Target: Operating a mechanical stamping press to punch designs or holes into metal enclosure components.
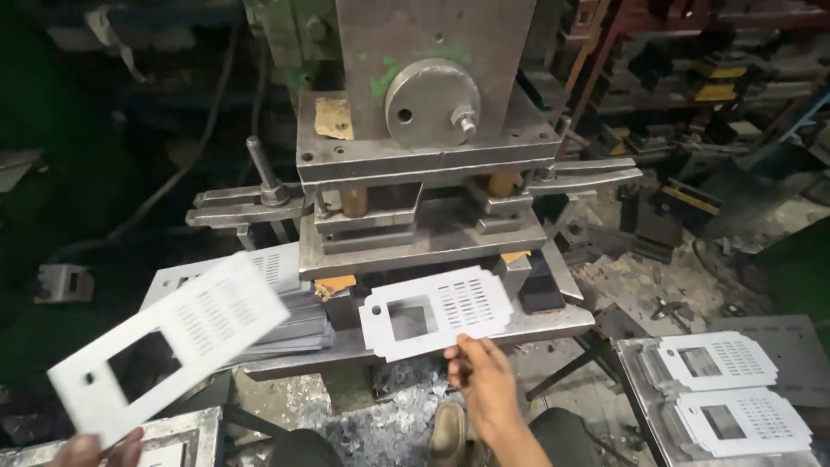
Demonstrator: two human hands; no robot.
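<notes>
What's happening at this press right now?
A person sits facing a metal press. Their right hand pinches the near edge of a white punched plate lying on the press bed, in front of the die. Their left hand holds up a larger rectangular sheet with the same window and slots. More sheets are stacked left of the die, and trimmed plates lie on a tray at the right.

Left hand (95,450): cut off by the lower edge, only fingertips visible; its white perforated plate (169,342) is motion-blurred. Stacked plates (290,298) lie partly hidden behind it; shelf contents (692,78) remain indistinct.
</notes>
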